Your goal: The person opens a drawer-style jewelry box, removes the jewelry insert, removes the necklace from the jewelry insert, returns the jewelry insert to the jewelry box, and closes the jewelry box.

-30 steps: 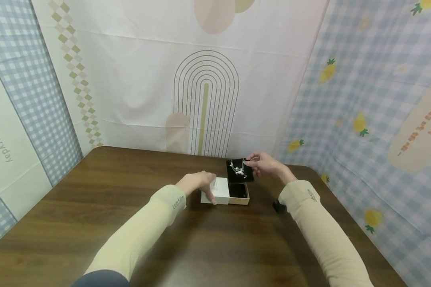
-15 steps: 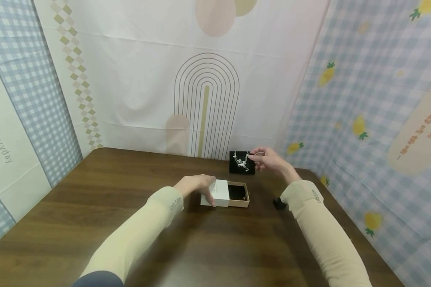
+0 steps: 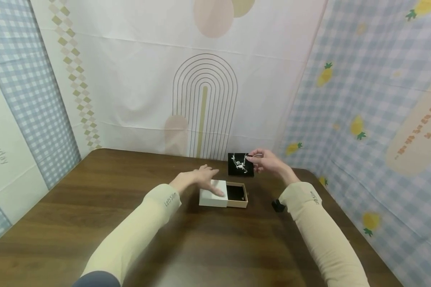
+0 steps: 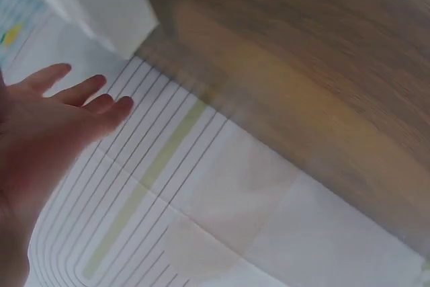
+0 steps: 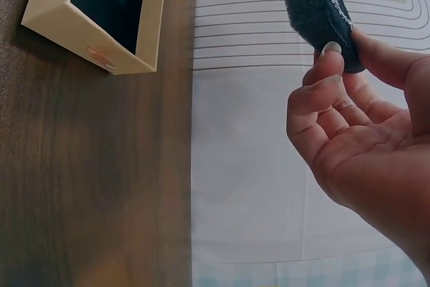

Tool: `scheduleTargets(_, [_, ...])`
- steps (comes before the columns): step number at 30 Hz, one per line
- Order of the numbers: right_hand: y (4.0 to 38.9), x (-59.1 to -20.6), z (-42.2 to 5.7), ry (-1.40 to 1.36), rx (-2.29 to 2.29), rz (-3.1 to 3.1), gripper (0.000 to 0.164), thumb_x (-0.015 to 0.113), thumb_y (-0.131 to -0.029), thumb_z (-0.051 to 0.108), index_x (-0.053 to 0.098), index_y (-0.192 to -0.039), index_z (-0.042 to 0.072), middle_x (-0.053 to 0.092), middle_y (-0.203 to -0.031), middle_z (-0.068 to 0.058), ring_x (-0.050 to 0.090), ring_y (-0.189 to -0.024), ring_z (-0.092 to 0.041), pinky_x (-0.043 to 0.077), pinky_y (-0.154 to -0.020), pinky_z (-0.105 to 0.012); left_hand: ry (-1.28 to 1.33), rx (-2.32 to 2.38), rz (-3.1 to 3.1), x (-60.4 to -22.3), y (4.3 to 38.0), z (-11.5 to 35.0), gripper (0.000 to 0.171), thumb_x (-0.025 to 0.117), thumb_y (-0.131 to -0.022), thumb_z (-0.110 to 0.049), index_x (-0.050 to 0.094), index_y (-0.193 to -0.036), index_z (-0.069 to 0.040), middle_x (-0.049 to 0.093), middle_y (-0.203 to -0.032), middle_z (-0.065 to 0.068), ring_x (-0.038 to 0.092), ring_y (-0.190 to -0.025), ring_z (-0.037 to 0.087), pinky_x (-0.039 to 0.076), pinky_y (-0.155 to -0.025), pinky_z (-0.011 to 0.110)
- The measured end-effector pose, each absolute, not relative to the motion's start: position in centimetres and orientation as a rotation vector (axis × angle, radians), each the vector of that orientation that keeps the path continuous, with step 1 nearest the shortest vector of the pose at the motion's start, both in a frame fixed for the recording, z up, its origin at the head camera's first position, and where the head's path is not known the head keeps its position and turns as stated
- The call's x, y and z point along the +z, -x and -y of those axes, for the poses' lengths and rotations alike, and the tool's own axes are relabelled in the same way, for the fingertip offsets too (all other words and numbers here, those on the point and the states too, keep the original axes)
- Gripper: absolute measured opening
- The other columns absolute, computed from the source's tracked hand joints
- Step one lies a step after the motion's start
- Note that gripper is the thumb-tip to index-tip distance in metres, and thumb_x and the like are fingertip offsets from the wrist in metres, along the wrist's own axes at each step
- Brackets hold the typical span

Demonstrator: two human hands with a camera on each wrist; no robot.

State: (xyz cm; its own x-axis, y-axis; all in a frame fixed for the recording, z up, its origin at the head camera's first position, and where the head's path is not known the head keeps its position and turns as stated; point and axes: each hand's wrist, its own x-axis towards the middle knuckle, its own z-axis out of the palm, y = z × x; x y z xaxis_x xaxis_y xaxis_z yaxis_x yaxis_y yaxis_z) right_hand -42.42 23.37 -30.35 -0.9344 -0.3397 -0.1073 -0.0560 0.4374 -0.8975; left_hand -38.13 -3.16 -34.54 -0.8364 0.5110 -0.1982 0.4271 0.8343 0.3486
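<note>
My right hand (image 3: 267, 161) pinches the right edge of a black jewelry pad (image 3: 232, 171) between thumb and fingers. A silver necklace (image 3: 241, 164) lies across the pad's face. In the right wrist view the pad (image 5: 312, 18) shows nearly edge-on, held up in the air. Below it in the head view, a small drawer box sits on the table, its tan tray (image 3: 238, 204) partly out of a white sleeve (image 3: 209, 201). The tray's inside is black. My left hand (image 3: 201, 178) hovers at the sleeve with fingers spread; in the left wrist view its fingers are loose, apart from the sleeve (image 4: 111, 15).
A small black object (image 3: 278, 205) lies on the brown wooden table (image 3: 136, 175), beside my right sleeve cuff. Fabric backdrops (image 3: 136, 91) hang behind the table and along both sides.
My right hand has carried the pad with the necklace from just above the tray up and back. My left hand has let go of the sleeve and spread its fingers.
</note>
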Motion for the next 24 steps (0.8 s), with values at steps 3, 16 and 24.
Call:
scheduleTargets(3, [42.2, -30.2, -23.3, 0.325, -1.495, -2.420, 0.031, 0.059, -0.096, 0.017, 0.044, -0.119, 0.002, 0.056, -0.081, 0.002, 0.054, -0.063, -0.011, 0.049, -0.058, -0.022, -0.746, 0.681, -2.694, -33.9, 38.7, 2.7, 0.099, 0.061, -0.084, -0.062, 0.019, -0.153, -0.006, 0.025, -0.159, 0.017, 0.023, -0.147, 0.034, 0.025, -0.118, 0.051])
scheduleTargets(16, [42.4, -30.5, -23.4, 0.326, -1.513, -2.404, 0.031, 0.060, -0.095, 0.016, 0.047, -0.121, 0.003, 0.057, -0.075, 0.002, 0.055, -0.063, -0.013, 0.048, -0.054, -0.020, -0.279, 1.901, -2.024, -33.2, 39.3, -0.6, 0.069, 0.060, -0.096, -0.021, 0.024, -0.149, 0.006, 0.038, -0.149, 0.024, 0.048, -0.131, 0.037, 0.044, -0.108, 0.041])
scheduleTargets(24, [42.2, -30.6, -23.4, 0.311, -1.495, -2.391, 0.034, 0.061, -0.095, 0.019, 0.047, -0.121, 0.003, 0.055, -0.074, 0.001, 0.055, -0.063, -0.013, 0.048, -0.057, -0.022, -0.198, 2.016, -1.945, -33.6, 39.7, -1.1, 0.065, 0.059, -0.094, -0.007, 0.025, -0.147, 0.009, 0.035, -0.151, 0.024, 0.046, -0.134, 0.035, 0.039, -0.112, 0.040])
